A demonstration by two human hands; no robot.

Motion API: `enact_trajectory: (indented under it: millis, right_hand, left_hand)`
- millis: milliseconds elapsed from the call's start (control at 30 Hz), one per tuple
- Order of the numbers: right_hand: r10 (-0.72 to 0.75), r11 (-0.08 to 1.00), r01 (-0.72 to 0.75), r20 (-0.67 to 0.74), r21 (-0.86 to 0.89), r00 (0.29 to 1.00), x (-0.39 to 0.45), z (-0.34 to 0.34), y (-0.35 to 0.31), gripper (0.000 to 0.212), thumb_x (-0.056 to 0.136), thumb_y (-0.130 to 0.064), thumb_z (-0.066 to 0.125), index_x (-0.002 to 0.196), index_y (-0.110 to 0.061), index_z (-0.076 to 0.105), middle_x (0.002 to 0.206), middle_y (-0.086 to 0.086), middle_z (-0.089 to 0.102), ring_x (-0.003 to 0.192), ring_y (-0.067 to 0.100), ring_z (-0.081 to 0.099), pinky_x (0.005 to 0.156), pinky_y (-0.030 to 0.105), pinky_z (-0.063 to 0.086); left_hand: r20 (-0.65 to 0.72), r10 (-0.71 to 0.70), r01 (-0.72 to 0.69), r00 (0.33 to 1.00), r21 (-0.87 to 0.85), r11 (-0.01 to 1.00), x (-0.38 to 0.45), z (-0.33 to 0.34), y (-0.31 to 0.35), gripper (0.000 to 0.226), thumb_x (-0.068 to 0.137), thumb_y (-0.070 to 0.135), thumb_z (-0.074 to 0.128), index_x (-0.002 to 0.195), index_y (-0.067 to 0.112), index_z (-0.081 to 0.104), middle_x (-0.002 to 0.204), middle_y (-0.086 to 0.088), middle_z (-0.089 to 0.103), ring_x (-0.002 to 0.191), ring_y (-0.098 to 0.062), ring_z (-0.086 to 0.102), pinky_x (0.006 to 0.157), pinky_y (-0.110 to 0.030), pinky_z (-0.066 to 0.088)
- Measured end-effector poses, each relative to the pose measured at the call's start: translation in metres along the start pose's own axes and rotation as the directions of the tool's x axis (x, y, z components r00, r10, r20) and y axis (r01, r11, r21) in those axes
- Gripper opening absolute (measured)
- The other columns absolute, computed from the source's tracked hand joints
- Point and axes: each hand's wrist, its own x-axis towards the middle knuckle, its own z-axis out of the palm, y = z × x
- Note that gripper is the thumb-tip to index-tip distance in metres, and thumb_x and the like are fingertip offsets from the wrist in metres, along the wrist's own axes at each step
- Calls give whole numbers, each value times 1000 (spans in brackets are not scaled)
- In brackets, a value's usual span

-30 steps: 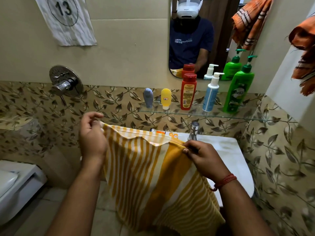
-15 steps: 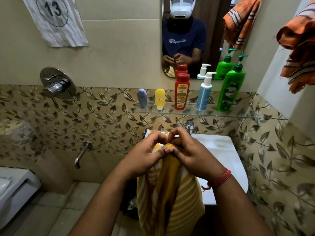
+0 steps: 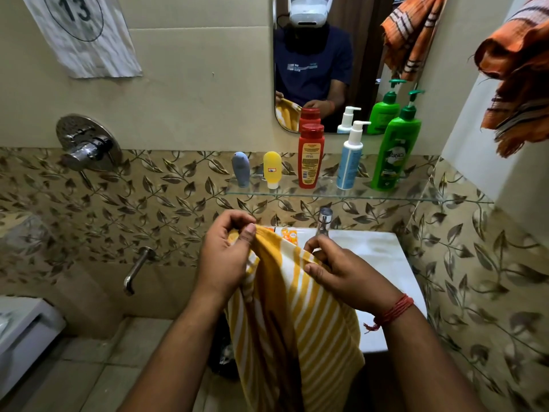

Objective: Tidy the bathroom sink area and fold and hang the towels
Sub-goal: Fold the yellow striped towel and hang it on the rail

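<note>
— Where are the hands?
— Both forearms reach in from the near edge. The left hand point(image 3: 227, 260) is raised, fingers curled, thumb pinching cloth against them.
— And the right?
— The right hand point(image 3: 346, 275) sits just beside it, slightly nearer, fingers curled, pinching the same cloth's edge.

On the glass shelf point(image 3: 326, 194) stand, left to right, a grey-blue tube point(image 3: 241, 168), a yellow tube point(image 3: 272, 169), a red bottle point(image 3: 310, 156), a pale blue bottle with white pump point(image 3: 349, 162) and a green bottle point(image 3: 392, 150). Below the shelf, the towel point(image 3: 291, 316) is yellow with white stripes; the wall tiles point(image 3: 166, 200) beside it carry brown leaves on tan. Right of the shelf hangs an orange, dark-striped towel point(image 3: 517, 72).
</note>
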Motion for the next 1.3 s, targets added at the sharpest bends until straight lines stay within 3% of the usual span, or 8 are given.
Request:
enact_trajectory:
  millis: [233, 400, 533, 767, 867, 1033, 1200, 1300]
  right_hand:
    - [49, 993, -58, -88, -104, 995, 5, -3, 8, 10, 96, -28, 61, 103, -21, 62, 96, -7, 66, 89, 4, 58, 77, 28, 48]
    - [29, 1000, -30, -139, -4, 990, 8, 0, 14, 16, 90, -34, 70, 91, -18, 65, 87, -1, 69, 82, 14, 63, 73, 36, 50]
    - [71, 963, -17, -192, 270, 979, 10, 7, 19, 19, 96, -27, 62, 83, -14, 64, 74, -10, 61, 72, 7, 57, 68, 30, 46]
    - [107, 971, -32, -311, 237, 944, 18, 16, 22, 22, 101, -19, 55, 82, -25, 63, 77, -18, 64, 75, 1, 58, 70, 26, 46]
    - [11, 971, 73, -347, 227, 938, 19, 21, 17, 11, 98, -20, 59, 94, -22, 69, 92, -15, 69, 89, 6, 65, 79, 28, 52]
    - [-147, 959, 210, -302, 189, 942, 17, 22, 11, 17, 91, -40, 65, 98, -25, 69, 85, -5, 67, 78, 17, 64, 72, 42, 54]
    - [-327, 943, 332, -288, -32, 900, 19, 21, 10, 30, 91, -38, 68, 117, -23, 69, 102, -19, 64, 88, 6, 61, 74, 26, 52]
    - [-405, 912, 371, -248, -173, 880, 21, 21, 10, 33, 95, -37, 63, 127, -28, 64, 98, -25, 57, 89, 0, 58, 75, 20, 49]
  left_hand:
    - [-110, 3, 1, 994, 31, 1000, 4, -8, 1, 19, 96, 9, 61, 89, 26, 63, 90, 11, 65, 85, 2, 61, 78, -12, 47]
    - [-153, 31, -18, 988, 88, 996, 9, -14, 2, 23, 96, 9, 60, 90, 30, 63, 93, 12, 65, 90, 3, 61, 78, -7, 46]
    - [-170, 22, -5, 985, 101, 995, 11, -16, 3, 22, 97, 9, 59, 92, 30, 63, 96, 13, 65, 92, 6, 59, 75, -1, 43]
    - [-139, 58, -46, 989, 90, 995, 10, -10, 9, 24, 96, 5, 59, 92, 28, 63, 95, 11, 65, 89, 10, 59, 76, -2, 43]
    - [-132, 75, -64, 988, 85, 994, 12, -6, 10, 25, 95, 2, 59, 92, 26, 64, 95, 10, 65, 89, 8, 59, 78, -4, 43]
    - [-170, 48, -31, 984, 99, 995, 15, -6, 5, 21, 96, 4, 59, 93, 25, 65, 95, 9, 65, 91, 4, 60, 76, -5, 44]
    - [-180, 22, -2, 983, 109, 994, 14, -7, 4, 25, 97, 6, 59, 90, 30, 64, 95, 11, 65, 92, 3, 60, 73, -3, 44]
    - [-195, -3, 23, 981, 102, 995, 13, -8, 4, 25, 97, 8, 59, 89, 32, 64, 95, 14, 65, 91, 6, 59, 72, -3, 44]
